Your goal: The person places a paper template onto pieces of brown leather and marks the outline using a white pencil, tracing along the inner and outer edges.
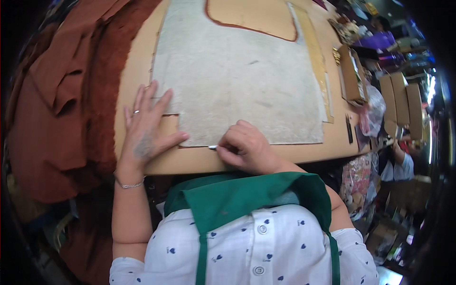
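Gripping small blade [212, 147], right hand [244, 147] closed

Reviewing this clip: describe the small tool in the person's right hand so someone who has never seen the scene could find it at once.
Start at the wide tan worktable and the large pale grey sheet lying on it. At the sheet's near edge the right hand is closed over a slim tool, whose short silvery metal tip pokes out leftward. It is the only shiny point on that edge; the left hand lies flat and empty.
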A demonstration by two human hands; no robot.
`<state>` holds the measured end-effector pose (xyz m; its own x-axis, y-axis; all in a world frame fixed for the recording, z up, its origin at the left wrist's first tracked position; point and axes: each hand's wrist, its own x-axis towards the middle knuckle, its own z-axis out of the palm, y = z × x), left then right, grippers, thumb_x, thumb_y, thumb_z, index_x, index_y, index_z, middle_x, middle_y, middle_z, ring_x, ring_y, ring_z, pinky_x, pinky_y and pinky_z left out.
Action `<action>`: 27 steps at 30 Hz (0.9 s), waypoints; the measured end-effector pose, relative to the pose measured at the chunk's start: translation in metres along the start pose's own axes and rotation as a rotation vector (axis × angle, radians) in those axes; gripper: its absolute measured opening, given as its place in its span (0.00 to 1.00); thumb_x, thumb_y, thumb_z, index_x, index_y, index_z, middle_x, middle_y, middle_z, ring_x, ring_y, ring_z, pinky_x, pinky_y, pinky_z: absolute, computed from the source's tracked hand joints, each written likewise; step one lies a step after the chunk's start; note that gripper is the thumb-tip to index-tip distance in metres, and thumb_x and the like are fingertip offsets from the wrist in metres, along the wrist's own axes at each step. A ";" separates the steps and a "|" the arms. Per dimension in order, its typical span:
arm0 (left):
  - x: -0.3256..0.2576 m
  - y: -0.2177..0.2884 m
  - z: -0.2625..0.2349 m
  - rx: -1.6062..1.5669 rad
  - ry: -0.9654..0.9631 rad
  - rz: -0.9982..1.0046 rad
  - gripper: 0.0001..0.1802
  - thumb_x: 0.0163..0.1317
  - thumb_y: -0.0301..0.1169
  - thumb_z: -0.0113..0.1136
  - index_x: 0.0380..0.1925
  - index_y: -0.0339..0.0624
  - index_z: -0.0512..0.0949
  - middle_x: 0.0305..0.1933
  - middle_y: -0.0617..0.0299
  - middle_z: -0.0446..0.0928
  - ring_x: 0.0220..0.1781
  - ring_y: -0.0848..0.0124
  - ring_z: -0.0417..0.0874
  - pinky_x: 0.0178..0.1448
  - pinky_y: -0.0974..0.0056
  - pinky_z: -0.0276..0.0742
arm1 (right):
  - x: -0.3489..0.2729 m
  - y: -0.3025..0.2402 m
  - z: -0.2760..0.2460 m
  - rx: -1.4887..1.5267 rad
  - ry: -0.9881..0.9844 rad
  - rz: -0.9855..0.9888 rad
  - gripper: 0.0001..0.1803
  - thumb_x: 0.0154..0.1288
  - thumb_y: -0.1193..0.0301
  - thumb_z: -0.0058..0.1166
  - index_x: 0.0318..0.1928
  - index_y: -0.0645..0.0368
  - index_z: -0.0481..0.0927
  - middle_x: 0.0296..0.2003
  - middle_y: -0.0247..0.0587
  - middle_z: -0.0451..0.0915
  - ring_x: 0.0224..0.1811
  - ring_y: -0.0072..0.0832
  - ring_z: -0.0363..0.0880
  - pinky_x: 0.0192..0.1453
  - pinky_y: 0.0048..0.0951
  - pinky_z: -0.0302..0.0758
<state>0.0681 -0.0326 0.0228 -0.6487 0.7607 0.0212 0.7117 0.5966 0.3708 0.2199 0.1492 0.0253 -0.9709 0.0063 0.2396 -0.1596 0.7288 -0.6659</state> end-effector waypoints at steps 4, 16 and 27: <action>0.004 0.006 0.000 0.000 -0.046 -0.063 0.52 0.33 0.52 0.69 0.62 0.51 0.61 0.71 0.56 0.47 0.73 0.56 0.42 0.68 0.40 0.37 | -0.052 0.027 -0.056 -0.077 0.027 0.204 0.06 0.47 0.75 0.58 0.22 0.58 0.73 0.21 0.37 0.72 0.26 0.33 0.70 0.32 0.31 0.68; 0.032 0.150 0.034 -0.054 -0.086 0.344 0.33 0.56 0.44 0.56 0.61 0.51 0.61 0.70 0.53 0.46 0.72 0.49 0.43 0.65 0.35 0.44 | -0.094 0.041 -0.086 -0.034 0.199 0.435 0.05 0.47 0.74 0.58 0.23 0.59 0.75 0.19 0.36 0.73 0.24 0.29 0.71 0.29 0.28 0.70; 0.047 0.175 0.074 0.123 -0.187 0.453 0.28 0.60 0.51 0.48 0.60 0.64 0.64 0.70 0.56 0.48 0.72 0.53 0.42 0.61 0.29 0.43 | -0.157 0.076 -0.137 -0.062 0.412 0.598 0.04 0.45 0.76 0.56 0.23 0.62 0.74 0.18 0.37 0.72 0.22 0.26 0.71 0.28 0.26 0.71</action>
<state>0.1822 0.1265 0.0203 -0.2161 0.9762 -0.0161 0.9444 0.2132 0.2505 0.3843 0.2978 0.0339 -0.7409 0.6638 0.1021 0.3992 0.5574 -0.7279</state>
